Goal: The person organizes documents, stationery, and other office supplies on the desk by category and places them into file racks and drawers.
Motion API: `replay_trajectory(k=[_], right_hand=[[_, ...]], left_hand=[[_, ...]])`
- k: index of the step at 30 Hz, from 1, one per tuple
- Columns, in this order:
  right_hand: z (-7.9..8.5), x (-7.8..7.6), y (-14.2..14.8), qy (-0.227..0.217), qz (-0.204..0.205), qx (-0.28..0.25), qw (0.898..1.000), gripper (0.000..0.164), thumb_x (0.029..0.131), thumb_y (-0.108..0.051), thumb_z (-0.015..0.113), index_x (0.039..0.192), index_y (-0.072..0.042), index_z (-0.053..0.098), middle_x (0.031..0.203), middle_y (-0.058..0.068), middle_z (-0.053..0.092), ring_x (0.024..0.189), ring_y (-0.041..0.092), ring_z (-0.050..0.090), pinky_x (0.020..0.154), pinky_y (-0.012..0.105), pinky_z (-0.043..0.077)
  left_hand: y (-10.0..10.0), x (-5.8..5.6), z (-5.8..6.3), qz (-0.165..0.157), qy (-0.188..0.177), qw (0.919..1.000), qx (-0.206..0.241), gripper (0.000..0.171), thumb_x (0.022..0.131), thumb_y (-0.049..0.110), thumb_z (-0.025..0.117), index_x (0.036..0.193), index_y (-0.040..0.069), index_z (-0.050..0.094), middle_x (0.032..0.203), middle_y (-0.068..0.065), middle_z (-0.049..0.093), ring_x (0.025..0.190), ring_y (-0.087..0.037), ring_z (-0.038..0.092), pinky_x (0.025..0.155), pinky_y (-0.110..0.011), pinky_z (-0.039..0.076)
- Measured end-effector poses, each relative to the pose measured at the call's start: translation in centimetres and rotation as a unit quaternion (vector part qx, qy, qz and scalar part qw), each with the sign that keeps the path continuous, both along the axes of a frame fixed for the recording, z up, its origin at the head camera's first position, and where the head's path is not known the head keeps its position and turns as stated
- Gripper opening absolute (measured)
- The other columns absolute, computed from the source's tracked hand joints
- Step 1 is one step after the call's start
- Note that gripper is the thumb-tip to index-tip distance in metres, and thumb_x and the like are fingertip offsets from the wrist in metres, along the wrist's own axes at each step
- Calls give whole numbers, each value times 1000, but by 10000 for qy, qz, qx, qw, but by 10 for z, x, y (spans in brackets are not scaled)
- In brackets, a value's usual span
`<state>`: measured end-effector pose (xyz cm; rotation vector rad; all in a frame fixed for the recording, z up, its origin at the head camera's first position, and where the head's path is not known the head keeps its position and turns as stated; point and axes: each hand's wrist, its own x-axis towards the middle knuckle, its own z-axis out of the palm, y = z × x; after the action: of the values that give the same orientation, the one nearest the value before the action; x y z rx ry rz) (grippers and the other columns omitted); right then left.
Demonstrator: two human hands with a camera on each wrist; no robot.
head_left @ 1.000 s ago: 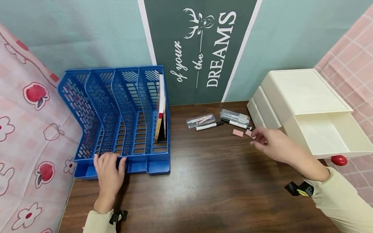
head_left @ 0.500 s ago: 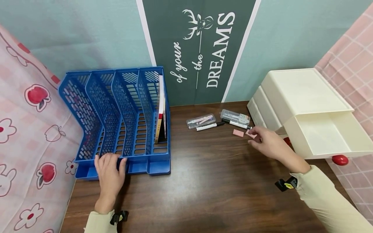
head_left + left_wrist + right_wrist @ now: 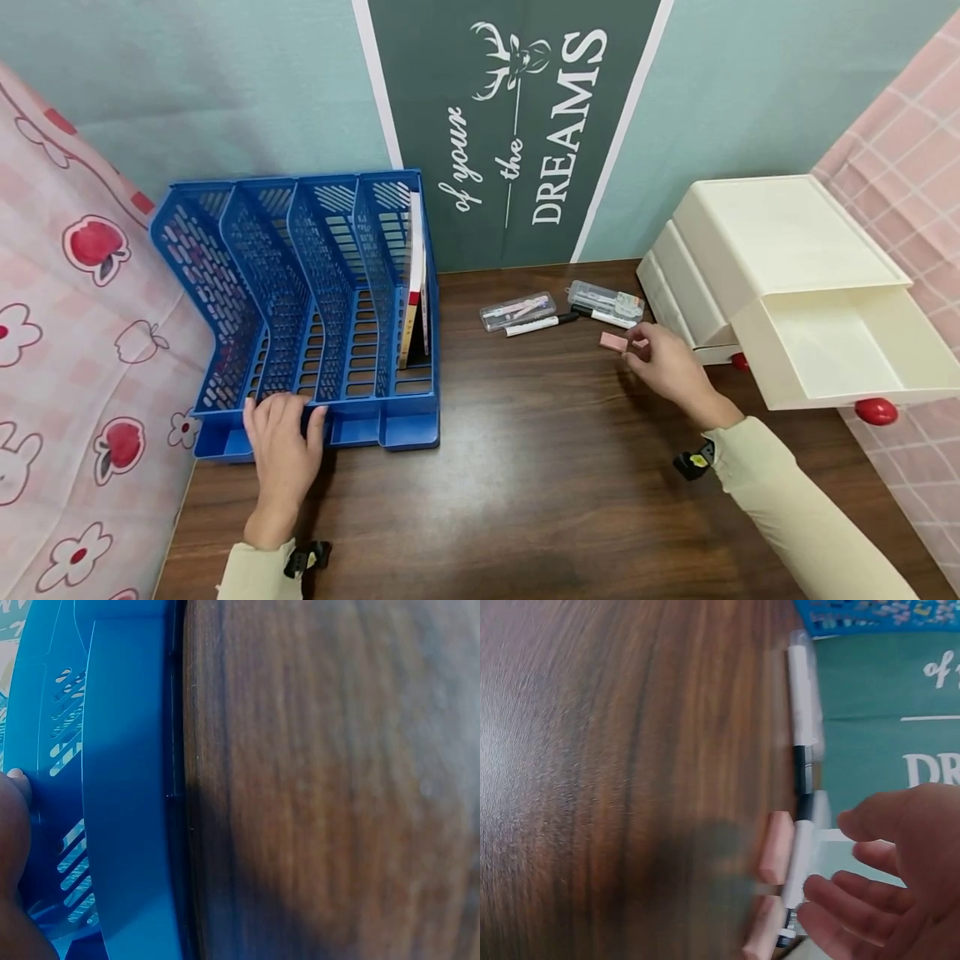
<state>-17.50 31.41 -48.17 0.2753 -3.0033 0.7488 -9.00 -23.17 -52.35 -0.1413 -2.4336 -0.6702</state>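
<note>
At the left, my left hand (image 3: 281,454) holds the front rim of a blue file rack (image 3: 408,423), fingers over the edge. Its thumb (image 3: 18,784) shows against the rack's blue plastic in the left wrist view. My right hand (image 3: 663,362) hovers by two pink erasers, thumb and fingers apart with nothing gripped. One eraser (image 3: 612,342) lies just left of the fingertips; the other eraser (image 3: 765,930) is partly covered by the fingers in the head view. Beyond them lie two whiteboard markers, one marker (image 3: 536,326) and another marker (image 3: 611,318), end to end.
Two clear plastic cases, a left case (image 3: 517,312) and a right case (image 3: 603,297), lie along the wall. A white drawer unit (image 3: 795,233) stands at the right, its top drawer (image 3: 832,354) pulled out. Books (image 3: 411,292) stand in the rack's rightmost slot.
My right hand has moved left along the table, from the right-hand eraser toward the left one. The left hand stays on the rack. The erasers lie where they were.
</note>
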Motion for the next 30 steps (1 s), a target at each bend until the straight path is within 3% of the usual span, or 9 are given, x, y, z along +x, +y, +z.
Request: replay_trajectory(k=[11,21,25,30], right_hand=[[-33,-15,-3,448,-170,327,9983,31,87,-10,73,114,3,65,103,20,63,82,32,61,70,50,48],[-44,-25,-8,403,-128,798,9959,34,90,-15,72,119,1,65,114,23,62,93,43,65,78,59,51],[-47,-26,-11,436,-160,814,9956,31,91,-16,71,116,1,66,110,23,64,96,44,66,82,59,50],[-49,-29,-11,366,-217,807,9958,27,91,-15,72,114,-1,66,102,20,64,88,38,65,78,56,50]], left_hand=[[-1,0,-2,-19,101,9999,2,18,91,9,72,98,-4,62,99,-24,61,110,-47,48,116,-66,12],[0,-1,-2,-8,-46,10000,-29,19,92,9,71,98,-5,61,100,-25,60,111,-47,47,118,-64,9],[-1,-1,-1,-1,-1,10000,-31,19,92,10,71,99,-5,61,100,-25,60,111,-47,46,118,-64,10],[-2,0,-1,15,-34,10000,-48,18,92,9,71,99,-5,62,100,-25,60,111,-47,47,118,-65,10]])
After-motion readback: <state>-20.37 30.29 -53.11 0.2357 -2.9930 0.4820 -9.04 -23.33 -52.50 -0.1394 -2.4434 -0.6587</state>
